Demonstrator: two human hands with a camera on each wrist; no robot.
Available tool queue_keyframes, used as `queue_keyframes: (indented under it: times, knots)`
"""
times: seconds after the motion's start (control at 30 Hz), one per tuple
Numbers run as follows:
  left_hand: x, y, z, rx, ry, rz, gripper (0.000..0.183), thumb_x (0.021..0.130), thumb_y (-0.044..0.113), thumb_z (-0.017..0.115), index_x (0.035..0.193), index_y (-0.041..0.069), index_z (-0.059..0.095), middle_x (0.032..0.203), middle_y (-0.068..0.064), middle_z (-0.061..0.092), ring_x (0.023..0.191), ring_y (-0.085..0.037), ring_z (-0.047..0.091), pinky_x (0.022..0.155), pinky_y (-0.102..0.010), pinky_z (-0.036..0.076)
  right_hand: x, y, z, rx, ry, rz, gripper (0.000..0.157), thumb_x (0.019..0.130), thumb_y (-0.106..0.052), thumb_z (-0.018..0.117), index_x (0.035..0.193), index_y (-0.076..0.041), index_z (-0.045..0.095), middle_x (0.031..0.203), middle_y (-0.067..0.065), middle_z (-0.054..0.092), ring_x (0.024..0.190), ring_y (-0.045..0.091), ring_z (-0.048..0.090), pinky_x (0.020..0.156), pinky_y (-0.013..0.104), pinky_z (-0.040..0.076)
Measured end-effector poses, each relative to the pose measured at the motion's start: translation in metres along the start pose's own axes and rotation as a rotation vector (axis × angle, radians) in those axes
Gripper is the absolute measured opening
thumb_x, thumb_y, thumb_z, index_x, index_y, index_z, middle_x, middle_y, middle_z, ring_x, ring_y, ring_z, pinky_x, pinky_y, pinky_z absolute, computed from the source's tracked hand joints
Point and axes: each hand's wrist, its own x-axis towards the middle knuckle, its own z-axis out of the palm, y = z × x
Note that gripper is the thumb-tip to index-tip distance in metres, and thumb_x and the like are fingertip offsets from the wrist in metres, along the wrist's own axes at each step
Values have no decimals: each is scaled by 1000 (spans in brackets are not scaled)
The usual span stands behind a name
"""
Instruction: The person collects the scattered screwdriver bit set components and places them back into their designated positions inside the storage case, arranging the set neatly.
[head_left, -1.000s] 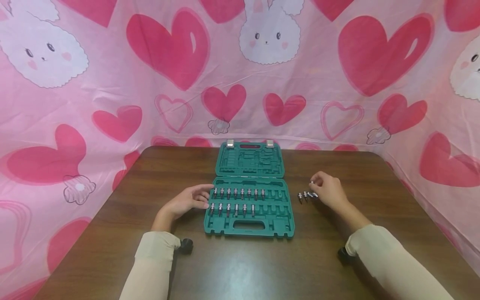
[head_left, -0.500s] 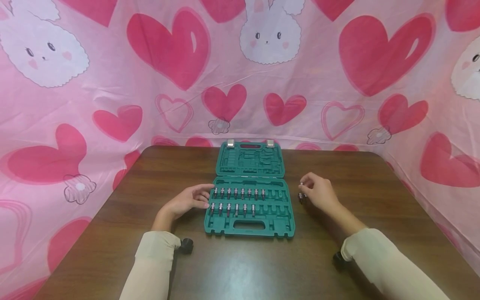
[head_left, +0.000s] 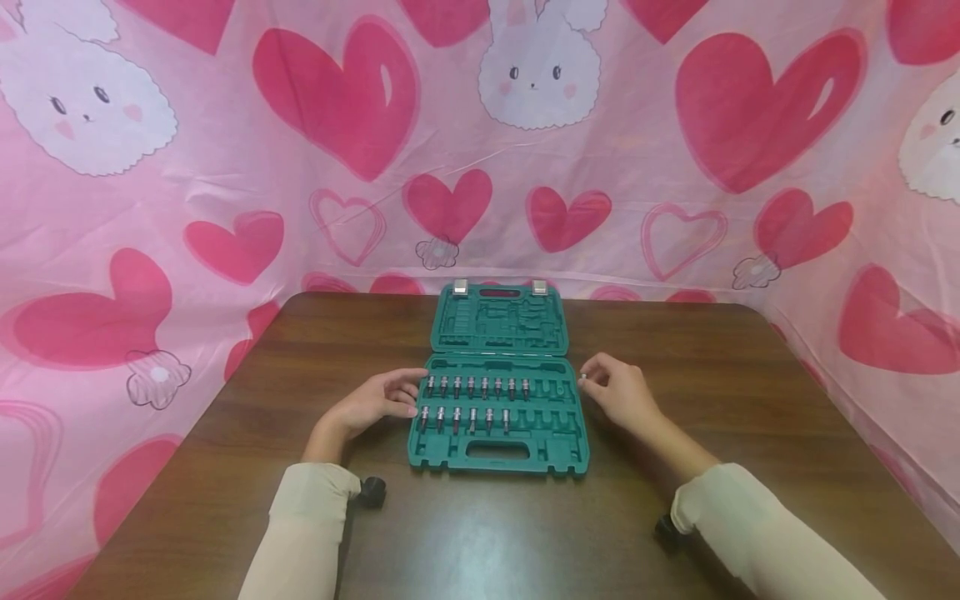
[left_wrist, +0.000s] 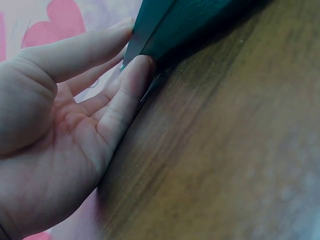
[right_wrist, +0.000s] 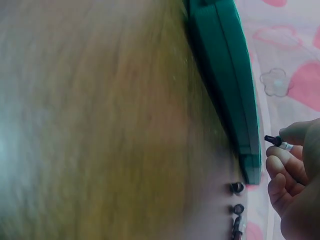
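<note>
A green tool case (head_left: 498,463) lies open on the table, holding two rows of bit sockets (head_left: 471,386) in its lower half. Their slots are filled from the left; those at the right end of both rows are bare. My left hand (head_left: 377,403) rests its fingertips against the case's left side; in the left wrist view the thumb (left_wrist: 95,50) touches the green edge. Just off the case's right side, my right hand (head_left: 621,395) pinches a bit socket (right_wrist: 273,140) between thumb and fingers, its dark tip sticking out.
Loose bit sockets (right_wrist: 238,209) lie on the table near the case's right side, hidden behind the right hand in the head view. The case lid (head_left: 500,321) is folded back. Brown table (head_left: 480,542) meets a pink heart-printed cloth (head_left: 465,150) behind.
My right hand has moved left with the pinched bit socket, from above the loose ones to the case's right edge. The left hand and the case have stayed put.
</note>
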Motion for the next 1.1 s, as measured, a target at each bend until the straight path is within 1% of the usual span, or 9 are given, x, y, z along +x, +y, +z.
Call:
queue_keyframes:
  times: [0.07, 0.3, 0.5, 0.73, 0.9, 1.1]
  knots:
    - [0, 0, 0, -1, 0, 1, 66, 87, 8, 72, 145, 6, 42, 113, -16, 61, 106, -31, 57, 92, -34, 48, -1, -2, 3, 8, -3, -6, 12, 90, -17, 70, 100, -11, 64, 82, 2, 64, 75, 22, 57, 64, 33, 51]
    - [1, -2, 0, 3, 3, -2, 66, 87, 9, 72, 145, 7, 42, 113, -16, 61, 107, -31, 56, 93, -34, 48, -4, -11, 12, 15, -8, -34, 12, 89, -16, 71, 98, -11, 65, 79, 1, 65, 71, 21, 57, 60, 33, 50]
    - [1, -3, 0, -4, 8, -14, 66, 87, 8, 72, 145, 7, 43, 113, -17, 61, 106, -31, 56, 95, -36, 47, -5, -16, 19, 11, -34, -54, 12, 89, -16, 72, 99, -12, 65, 79, -1, 65, 73, 20, 58, 65, 32, 51]
    - [1, -2, 0, 4, 11, -19, 66, 86, 10, 73, 145, 8, 43, 113, -16, 61, 107, -31, 57, 96, -39, 46, -7, -25, 26, 42, -52, -75, 13, 89, -15, 72, 99, -10, 65, 79, -2, 65, 74, 19, 58, 68, 33, 51]
    - [1, -2, 0, 5, 10, -21, 66, 86, 10, 73, 145, 9, 43, 114, -16, 61, 107, -31, 56, 96, -39, 46, -7, -30, 32, 30, -50, -65, 11, 88, -16, 73, 95, -14, 65, 78, -4, 65, 72, 17, 59, 66, 33, 51]
    - [1, -2, 0, 6, 14, -27, 66, 86, 10, 73, 145, 8, 43, 113, -16, 61, 107, -31, 56, 95, -38, 46, -8, -38, 38, 36, -56, -83, 11, 88, -16, 73, 95, -12, 66, 78, -4, 65, 72, 16, 59, 65, 33, 51]
